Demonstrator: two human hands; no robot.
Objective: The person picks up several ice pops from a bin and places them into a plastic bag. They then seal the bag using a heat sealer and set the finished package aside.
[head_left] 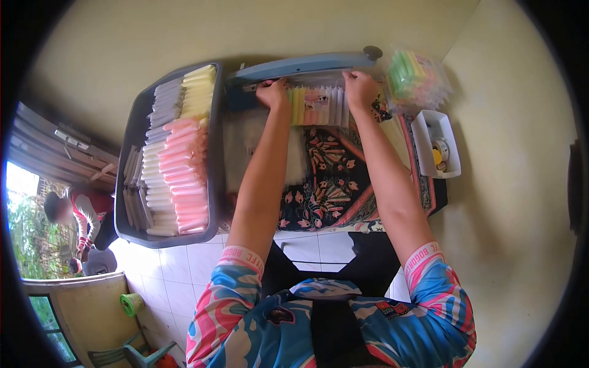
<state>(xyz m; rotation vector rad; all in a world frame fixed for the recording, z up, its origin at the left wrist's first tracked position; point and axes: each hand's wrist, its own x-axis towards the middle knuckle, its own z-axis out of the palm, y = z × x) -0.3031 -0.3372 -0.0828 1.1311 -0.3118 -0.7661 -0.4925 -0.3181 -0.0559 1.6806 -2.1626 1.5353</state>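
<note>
A clear plastic bag filled with a row of slim yellow, pink and pale sticks lies at the back of the cloth-covered table, a printed label on its front. My left hand is closed at its upper left corner. At the upper right corner, my right hand pinches the plastic. Just beyond both hands stands a blue-grey bag sealer, its long arm ending in a dark round knob. The bag's top edge lies close along the sealer; whether it sits inside the jaw is hard to see.
Left of my arms, a dark grey tub holds stacked pink, yellow, white and greyish sticks. Clear plastic sheets lie beside it. Filled bags are piled at the back right, above a white box containing tape. Another person sits outside.
</note>
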